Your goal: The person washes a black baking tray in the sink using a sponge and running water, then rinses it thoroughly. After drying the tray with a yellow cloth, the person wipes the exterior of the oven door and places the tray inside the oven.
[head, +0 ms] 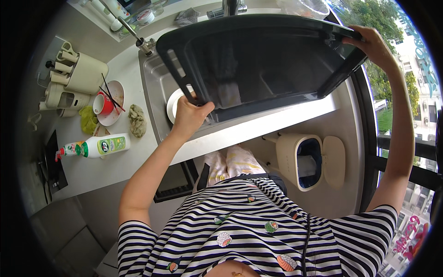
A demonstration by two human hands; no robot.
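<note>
A large dark plastic tray (270,62) with slotted ends is held tilted above the stainless steel sink (152,86). My left hand (192,116) grips its near left corner, the thumb on the rim beside a slot. At the far right corner, my right hand (372,43) clasps the tray's edge. Beneath the left end of the tray, part of a white plate (173,105) shows in the sink. The tray hides most of the basin and the lower part of the faucet (230,8).
Left of the sink are a dish-soap bottle (107,145), a crumpled cloth (137,120), a red cup (104,104) with a plate (119,93) and dark chopsticks (110,91), and a knife block (86,72). An open cream bin (287,161) stands below right, near the window (422,104).
</note>
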